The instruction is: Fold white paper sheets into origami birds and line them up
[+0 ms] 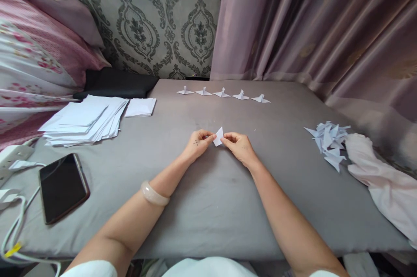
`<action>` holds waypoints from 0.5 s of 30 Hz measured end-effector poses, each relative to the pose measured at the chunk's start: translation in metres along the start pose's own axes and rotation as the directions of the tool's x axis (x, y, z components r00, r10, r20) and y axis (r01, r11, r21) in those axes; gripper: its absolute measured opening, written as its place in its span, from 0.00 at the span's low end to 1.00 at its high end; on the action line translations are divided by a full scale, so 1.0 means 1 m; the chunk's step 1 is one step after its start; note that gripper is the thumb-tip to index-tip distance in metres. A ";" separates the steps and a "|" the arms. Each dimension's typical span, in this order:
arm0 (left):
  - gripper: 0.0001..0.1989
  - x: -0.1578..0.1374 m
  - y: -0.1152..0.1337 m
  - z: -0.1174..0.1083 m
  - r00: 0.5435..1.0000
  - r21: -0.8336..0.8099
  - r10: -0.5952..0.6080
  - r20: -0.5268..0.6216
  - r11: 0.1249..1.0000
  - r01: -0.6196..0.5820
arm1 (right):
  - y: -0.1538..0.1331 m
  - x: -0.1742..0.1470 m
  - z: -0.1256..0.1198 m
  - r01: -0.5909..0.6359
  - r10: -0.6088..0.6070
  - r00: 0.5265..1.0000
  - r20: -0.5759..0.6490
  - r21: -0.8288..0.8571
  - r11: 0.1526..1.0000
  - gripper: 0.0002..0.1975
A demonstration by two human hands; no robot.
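Note:
Between my two hands, over the middle of the table, is a small white folded paper (219,136), kite-shaped with a point upward. My left hand (198,144) pinches its left edge between thumb and fingers. On the other side, my right hand (239,146) pinches the lower right edge the same way. Beyond them, several folded paper cranes (223,93) with spread wings stand in a row near the far side of the table.
A grey cloth covers the table (208,207). Stacked white paper sheets (84,120) and a smaller paper stack (140,107) lie left, near a phone (64,188) and white cables (19,220). At right, piled folded papers (329,140) touch a pale cloth (374,172).

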State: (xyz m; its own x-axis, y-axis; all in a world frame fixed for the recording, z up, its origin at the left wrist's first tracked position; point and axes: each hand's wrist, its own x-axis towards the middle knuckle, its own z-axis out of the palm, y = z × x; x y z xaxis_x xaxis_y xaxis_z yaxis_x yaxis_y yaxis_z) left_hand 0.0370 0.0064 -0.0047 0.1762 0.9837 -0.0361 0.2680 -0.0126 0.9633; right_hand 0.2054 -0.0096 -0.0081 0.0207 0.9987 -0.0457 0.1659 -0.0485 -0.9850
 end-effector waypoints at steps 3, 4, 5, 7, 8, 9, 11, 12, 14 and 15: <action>0.13 0.002 -0.001 -0.003 0.994 0.031 0.076 0.081 0.996 -0.078 | 0.001 0.002 -0.002 0.057 -0.057 0.998 0.004 -0.065 0.996 0.11; 0.11 0.002 -0.002 -0.004 0.987 0.078 0.142 0.069 0.986 -0.147 | 0.000 0.002 -0.002 0.091 -0.091 0.996 0.003 -0.114 0.989 0.10; 0.08 0.003 -0.002 -0.005 0.973 0.147 0.224 0.046 0.962 -0.229 | -0.001 0.002 -0.002 0.143 -0.145 0.989 0.002 -0.183 0.973 0.09; 0.06 0.005 -0.003 -0.007 0.917 0.320 0.399 0.006 0.868 -0.379 | -0.005 0.000 -0.003 0.289 -0.303 0.953 0.020 -0.370 0.883 0.06; 0.06 0.006 -0.004 -0.008 0.882 0.405 0.471 -0.002 0.807 -0.430 | -0.007 0.000 -0.002 0.367 -0.391 0.919 0.050 -0.469 0.803 0.06; 0.06 0.006 -0.005 -0.009 0.852 0.482 0.524 0.003 0.746 -0.460 | -0.009 -0.001 -0.002 0.438 -0.469 0.878 0.096 -0.559 0.704 0.07; 0.08 0.007 -0.007 -0.011 0.825 0.609 0.565 0.029 0.644 -0.463 | -0.012 0.000 -0.001 0.531 -0.555 0.801 0.223 -0.692 0.489 0.11; 0.09 0.008 -0.008 -0.011 0.826 0.657 0.562 0.052 0.603 -0.452 | -0.012 0.000 -0.001 0.554 -0.562 0.776 0.285 -0.733 0.394 0.13; 0.11 0.008 -0.010 -0.012 0.845 0.714 0.521 0.124 0.544 -0.441 | -0.010 0.001 -0.001 0.576 -0.533 0.756 0.381 -0.774 0.263 0.13; 0.11 0.007 -0.011 -0.012 0.857 0.723 0.490 0.156 0.535 -0.437 | -0.007 0.001 -0.001 0.576 -0.509 0.760 0.404 -0.782 0.239 0.14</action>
State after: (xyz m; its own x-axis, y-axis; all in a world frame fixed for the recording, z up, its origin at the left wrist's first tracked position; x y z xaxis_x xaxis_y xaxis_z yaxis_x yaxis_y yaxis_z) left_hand 0.0237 0.0157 -0.0121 0.4302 0.8093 0.4000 0.7509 -0.5667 0.3390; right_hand 0.2048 -0.0082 -0.0007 -0.4671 0.7891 0.3990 0.8224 0.5534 -0.1316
